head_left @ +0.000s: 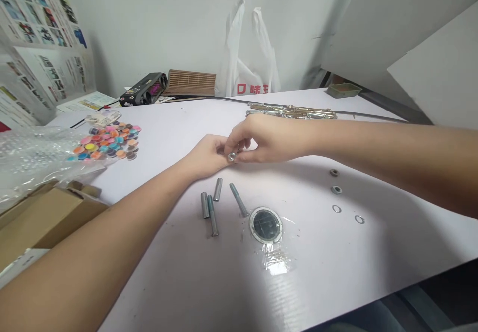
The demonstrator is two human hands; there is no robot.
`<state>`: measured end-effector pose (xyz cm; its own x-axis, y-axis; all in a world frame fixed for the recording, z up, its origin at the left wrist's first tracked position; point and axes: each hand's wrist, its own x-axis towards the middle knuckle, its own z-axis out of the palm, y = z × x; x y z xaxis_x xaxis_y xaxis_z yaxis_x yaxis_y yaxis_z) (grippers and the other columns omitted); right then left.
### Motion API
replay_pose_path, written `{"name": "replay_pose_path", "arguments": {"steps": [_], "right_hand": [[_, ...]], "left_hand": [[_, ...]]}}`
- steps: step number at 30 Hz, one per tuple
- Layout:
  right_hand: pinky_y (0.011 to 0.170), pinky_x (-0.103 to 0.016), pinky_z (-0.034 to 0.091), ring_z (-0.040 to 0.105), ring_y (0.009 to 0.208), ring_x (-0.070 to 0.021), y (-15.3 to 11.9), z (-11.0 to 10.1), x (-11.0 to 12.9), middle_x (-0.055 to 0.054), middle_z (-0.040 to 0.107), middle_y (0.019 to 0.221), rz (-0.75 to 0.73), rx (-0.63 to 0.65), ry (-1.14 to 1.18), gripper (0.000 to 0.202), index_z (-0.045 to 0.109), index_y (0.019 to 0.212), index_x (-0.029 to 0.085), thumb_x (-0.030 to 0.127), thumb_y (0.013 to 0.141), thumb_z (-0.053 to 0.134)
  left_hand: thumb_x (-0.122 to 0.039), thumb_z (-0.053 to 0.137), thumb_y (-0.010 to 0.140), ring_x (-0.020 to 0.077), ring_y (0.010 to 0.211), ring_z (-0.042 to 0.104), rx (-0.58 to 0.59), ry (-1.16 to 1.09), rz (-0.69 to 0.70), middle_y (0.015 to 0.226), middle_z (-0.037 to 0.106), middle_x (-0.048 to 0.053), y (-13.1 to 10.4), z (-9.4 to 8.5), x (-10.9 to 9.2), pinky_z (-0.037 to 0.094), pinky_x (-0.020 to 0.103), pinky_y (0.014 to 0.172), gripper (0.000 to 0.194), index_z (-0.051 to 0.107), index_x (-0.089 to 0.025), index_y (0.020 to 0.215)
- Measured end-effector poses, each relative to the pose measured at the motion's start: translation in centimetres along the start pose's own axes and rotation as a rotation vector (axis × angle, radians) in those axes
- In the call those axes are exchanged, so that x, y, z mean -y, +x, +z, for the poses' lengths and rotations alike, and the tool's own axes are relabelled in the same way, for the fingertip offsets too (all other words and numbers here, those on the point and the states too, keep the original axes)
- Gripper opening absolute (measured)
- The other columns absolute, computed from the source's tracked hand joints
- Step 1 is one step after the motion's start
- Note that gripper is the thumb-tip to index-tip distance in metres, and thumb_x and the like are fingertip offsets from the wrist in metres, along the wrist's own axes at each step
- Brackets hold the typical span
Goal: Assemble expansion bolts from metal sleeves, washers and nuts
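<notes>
Both hands meet over a small metal nut above the tabletop (209, 282).
Right hand (269, 140) pinches the nut (231, 156); left hand (211, 155) grip is hidden behind it. Four metal sleeves (212, 207), two loose nuts (335, 181), two washers (348, 214).

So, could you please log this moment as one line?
left hand: holds part | right hand: pinches nut | table: sleeves, bolt, washers, disc

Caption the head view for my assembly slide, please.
Both hands, left and right, meet over a nut above loose bolts on a white table.
</notes>
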<state>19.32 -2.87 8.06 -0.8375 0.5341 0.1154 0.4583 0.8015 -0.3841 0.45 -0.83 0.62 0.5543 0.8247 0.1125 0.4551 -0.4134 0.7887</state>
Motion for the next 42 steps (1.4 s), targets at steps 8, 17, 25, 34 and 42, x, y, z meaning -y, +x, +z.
{"name": "replay_pose_path", "arguments": {"steps": [8, 17, 25, 34, 42], "right_hand": [[0.072, -0.031, 0.046, 0.064, 0.082, -0.0197, -0.8, -0.8, 0.6, -0.005, 0.074, 0.094, 0.126, -0.077, -0.165, 0.026, 0.076, 0.1, 0.02, 0.019, 0.078, 0.062], [0.065, -0.03, 0.044, 0.064, 0.077, -0.0191, 0.0, -0.8, -0.9, -0.004, 0.074, 0.087, 0.169, -0.034, -0.168, 0.021, 0.076, 0.092, 0.019, 0.033, 0.082, 0.062], [0.065, -0.031, 0.043, 0.063, 0.078, -0.0211, -1.8, 0.8, -0.7, -0.006, 0.071, 0.09, 0.253, -0.092, -0.107, 0.056, 0.064, 0.116, 0.019, 0.059, 0.078, 0.065], [0.047, -0.027, 0.032, 0.049, 0.05, -0.0127, -3.3, 0.3, -0.4, 0.0, 0.058, 0.056, 0.394, -0.181, 0.145, 0.043, 0.069, 0.1, 0.017, 0.056, 0.089, 0.053], [0.042, -0.027, 0.022, 0.029, 0.039, -0.0074, -4.0, 0.2, -1.1, 0.004, 0.037, 0.038, 0.394, -0.183, 0.31, 0.054, 0.052, 0.047, 0.018, 0.052, 0.089, 0.054]], "left_hand": [[-0.037, 0.068, 0.077, 0.0146, 0.069, 0.056, 0.046, -0.078, 0.03, 0.073, 0.065, 0.001, 0.0, 0.1, -0.1, 0.045, 0.027, 0.066, 0.026, 0.073, -0.015, 0.089], [-0.034, 0.069, 0.076, 0.0111, 0.063, 0.051, 0.056, -0.161, 0.051, 0.071, 0.062, 0.001, 0.1, 0.2, 0.5, 0.04, 0.026, 0.06, 0.023, 0.07, -0.013, 0.084], [-0.034, 0.071, 0.075, 0.0089, 0.056, 0.042, 0.056, -0.147, 0.088, 0.06, 0.05, -0.002, 0.0, 0.1, 0.6, 0.033, 0.024, 0.054, 0.025, 0.06, -0.014, 0.067], [-0.032, 0.071, 0.077, 0.0099, 0.062, 0.049, 0.053, -0.176, 0.021, 0.066, 0.057, -0.001, 0.0, 0.1, 0.3, 0.037, 0.024, 0.058, 0.021, 0.065, -0.012, 0.075], [-0.03, 0.071, 0.077, 0.0122, 0.069, 0.055, 0.056, -0.197, 0.002, 0.074, 0.065, 0.002, 0.1, 0.0, 0.5, 0.042, 0.025, 0.065, 0.02, 0.068, -0.011, 0.08]]}}
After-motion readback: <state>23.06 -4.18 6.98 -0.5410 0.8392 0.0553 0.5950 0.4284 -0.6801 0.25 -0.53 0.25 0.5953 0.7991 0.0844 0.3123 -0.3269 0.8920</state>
